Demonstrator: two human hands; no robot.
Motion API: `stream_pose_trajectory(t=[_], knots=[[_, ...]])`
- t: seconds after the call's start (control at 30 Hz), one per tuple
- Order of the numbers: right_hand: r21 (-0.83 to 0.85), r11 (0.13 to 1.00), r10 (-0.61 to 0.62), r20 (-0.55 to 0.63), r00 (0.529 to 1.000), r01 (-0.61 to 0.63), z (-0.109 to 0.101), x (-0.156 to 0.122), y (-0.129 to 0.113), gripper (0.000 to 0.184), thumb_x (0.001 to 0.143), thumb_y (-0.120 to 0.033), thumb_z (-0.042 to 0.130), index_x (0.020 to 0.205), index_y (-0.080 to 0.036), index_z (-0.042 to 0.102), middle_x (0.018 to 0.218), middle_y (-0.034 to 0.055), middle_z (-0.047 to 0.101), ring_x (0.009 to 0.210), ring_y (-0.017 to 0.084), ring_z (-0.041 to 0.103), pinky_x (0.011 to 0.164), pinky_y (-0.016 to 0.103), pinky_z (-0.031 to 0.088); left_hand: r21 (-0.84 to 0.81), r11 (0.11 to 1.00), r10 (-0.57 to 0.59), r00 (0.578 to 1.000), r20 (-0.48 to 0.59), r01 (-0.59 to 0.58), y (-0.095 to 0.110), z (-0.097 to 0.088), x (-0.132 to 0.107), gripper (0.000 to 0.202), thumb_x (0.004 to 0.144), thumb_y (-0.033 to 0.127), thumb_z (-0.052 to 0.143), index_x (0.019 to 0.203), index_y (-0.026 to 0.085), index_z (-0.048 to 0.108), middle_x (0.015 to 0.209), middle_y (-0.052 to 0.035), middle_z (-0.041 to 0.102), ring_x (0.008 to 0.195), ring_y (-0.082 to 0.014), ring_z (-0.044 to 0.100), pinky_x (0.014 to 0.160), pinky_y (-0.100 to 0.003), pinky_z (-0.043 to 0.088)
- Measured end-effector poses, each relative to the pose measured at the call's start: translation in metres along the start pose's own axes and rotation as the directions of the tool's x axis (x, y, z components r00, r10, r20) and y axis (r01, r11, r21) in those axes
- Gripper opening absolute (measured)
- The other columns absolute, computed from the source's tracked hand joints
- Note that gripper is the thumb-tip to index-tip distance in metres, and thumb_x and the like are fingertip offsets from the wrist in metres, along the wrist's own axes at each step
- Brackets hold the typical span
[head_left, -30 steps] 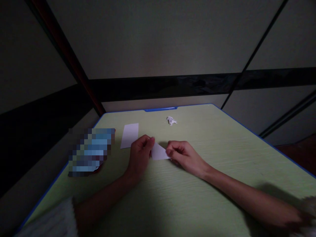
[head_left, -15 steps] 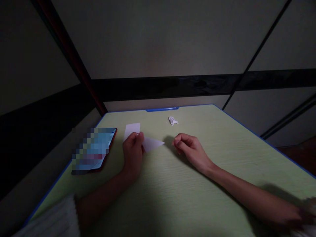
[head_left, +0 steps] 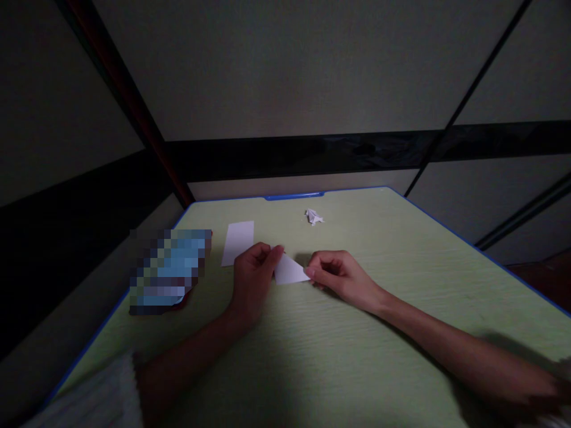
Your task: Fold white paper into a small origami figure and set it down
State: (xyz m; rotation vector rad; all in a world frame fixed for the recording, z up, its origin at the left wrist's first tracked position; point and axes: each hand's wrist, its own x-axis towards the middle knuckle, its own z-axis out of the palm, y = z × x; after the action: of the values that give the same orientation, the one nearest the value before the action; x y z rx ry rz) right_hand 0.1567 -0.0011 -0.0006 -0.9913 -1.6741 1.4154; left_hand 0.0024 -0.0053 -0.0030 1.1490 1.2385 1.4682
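Note:
A small piece of white folded paper [head_left: 289,271], pointed at its right end, is stretched between my two hands above the table. My left hand [head_left: 255,279] pinches its left side with thumb on top, and the fingers hide that part. At the pointed tip, the thumb and index finger of my right hand [head_left: 341,276] are closed on the paper. Just beyond my left hand lies a flat white paper sheet [head_left: 239,241]. Farther back sits a small folded paper figure [head_left: 314,216] with several points.
A phone [head_left: 172,270] with a lit, pixelated screen lies at the left of the pale green table [head_left: 357,362]. The table has a blue edge and a blue handle strip [head_left: 294,196] at the back. Cabinet panels [head_left: 285,71] stand behind it.
My left hand has moved right and slightly nearer with the folded paper, uncovering more of the flat sheet. My right hand, apart from the paper before, now pinches its tip.

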Motion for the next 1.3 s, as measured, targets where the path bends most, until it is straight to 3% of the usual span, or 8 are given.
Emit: stream_pose_trajectory(t=[0.1, 0.2, 0.33, 0.47, 0.63, 0.9, 1.2, 1.3], knots=[[0.08, 0.995, -0.044, -0.152, 0.987, 0.056, -0.003, 0.004, 0.004, 0.024, 0.073, -0.033, 0.052, 0.059, -0.014, 0.045, 0.048, -0.0052, 0.043, 0.042, 0.005, 0.033, 0.042, 0.02, 0.022, -0.014, 0.998, -0.054, 0.995, 0.081, 0.056, 0.002, 0.001, -0.002, 0.016, 0.062, 0.025, 0.059, 0.054, 0.015, 0.05, 0.044, 0.0054, 0.051, 0.041, -0.0065, 0.045, 0.042, -0.018, 0.037], [0.119, 0.986, -0.077, -0.289, 0.954, 0.115, -0.005, 0.006, 0.008, 0.025, 0.075, -0.033, 0.048, 0.059, -0.016, 0.04, 0.046, -0.0069, 0.038, 0.041, 0.005, 0.032, 0.042, 0.02, 0.023, 0.08, 0.993, -0.107, 0.949, 0.297, 0.087, 0.004, 0.004, -0.009, 0.013, 0.063, 0.022, 0.058, 0.054, 0.014, 0.055, 0.045, 0.0021, 0.055, 0.042, -0.0082, 0.049, 0.045, -0.02, 0.04], [0.04, 0.991, -0.115, -0.232, 0.966, 0.127, 0.0, 0.003, 0.006, 0.024, 0.076, -0.033, 0.048, 0.062, -0.017, 0.039, 0.049, -0.0073, 0.035, 0.043, 0.005, 0.03, 0.041, 0.019, 0.024, 0.206, 0.978, -0.143, 0.856, 0.497, 0.044, 0.005, 0.005, -0.015, 0.02, 0.067, 0.023, 0.052, 0.049, 0.015, 0.054, 0.044, 0.003, 0.05, 0.042, -0.0076, 0.045, 0.043, -0.019, 0.035], [-0.07, 0.984, -0.173, -0.144, 0.974, 0.164, 0.007, -0.004, 0.002, 0.022, 0.077, -0.032, 0.047, 0.062, -0.016, 0.04, 0.051, -0.0064, 0.032, 0.046, 0.006, 0.029, 0.042, 0.019, 0.023, 0.255, 0.964, -0.073, 0.855, 0.514, -0.071, 0.002, 0.004, -0.015, 0.023, 0.067, 0.023, 0.049, 0.046, 0.015, 0.051, 0.043, 0.0054, 0.039, 0.042, -0.0068, 0.035, 0.042, -0.02, 0.026], [-0.11, 0.985, -0.142, -0.077, 0.987, 0.133, 0.007, -0.005, 0.002, 0.03, 0.077, -0.034, 0.045, 0.053, -0.016, 0.039, 0.049, -0.0057, 0.03, 0.046, 0.006, 0.028, 0.041, 0.019, 0.022, 0.253, 0.965, -0.076, 0.847, 0.527, -0.071, 0.003, 0.004, -0.013, 0.022, 0.067, 0.022, 0.048, 0.045, 0.015, 0.049, 0.042, 0.0061, 0.035, 0.041, -0.0063, 0.032, 0.04, -0.019, 0.023], [0.057, 0.992, -0.09, -0.328, 0.94, 0.115, 0.003, -0.001, 0.003, 0.032, 0.072, -0.039, 0.049, 0.051, -0.017, 0.038, 0.043, -0.0065, 0.032, 0.039, 0.005, 0.028, 0.036, 0.019, 0.021, 0.178, 0.981, -0.161, 0.829, 0.535, 0.076, 0.006, 0.005, -0.01, 0.022, 0.067, 0.021, 0.048, 0.046, 0.015, 0.054, 0.042, 0.0017, 0.052, 0.04, -0.0077, 0.045, 0.044, -0.02, 0.037], [0.008, 0.987, -0.13, -0.565, 0.815, 0.162, -0.004, 0.004, 0.011, 0.03, 0.074, -0.034, 0.048, 0.05, -0.017, 0.04, 0.044, -0.0061, 0.031, 0.039, 0.005, 0.025, 0.037, 0.02, 0.018, 0.124, 0.986, -0.156, 0.863, 0.481, 0.109, 0.005, 0.005, -0.012, 0.017, 0.063, 0.016, 0.048, 0.049, 0.014, 0.056, 0.04, 0.0023, 0.052, 0.037, -0.0063, 0.045, 0.04, -0.019, 0.037], [0.042, 0.98, -0.119, -0.657, 0.744, 0.193, -0.01, 0.007, 0.013, 0.03, 0.074, -0.033, 0.048, 0.05, -0.017, 0.039, 0.045, -0.0063, 0.03, 0.039, 0.005, 0.025, 0.036, 0.02, 0.018, 0.11, 0.988, -0.146, 0.868, 0.475, 0.106, 0.005, 0.005, -0.013, 0.016, 0.062, 0.017, 0.048, 0.048, 0.014, 0.055, 0.039, 0.0021, 0.052, 0.036, -0.0062, 0.045, 0.04, -0.018, 0.036]])
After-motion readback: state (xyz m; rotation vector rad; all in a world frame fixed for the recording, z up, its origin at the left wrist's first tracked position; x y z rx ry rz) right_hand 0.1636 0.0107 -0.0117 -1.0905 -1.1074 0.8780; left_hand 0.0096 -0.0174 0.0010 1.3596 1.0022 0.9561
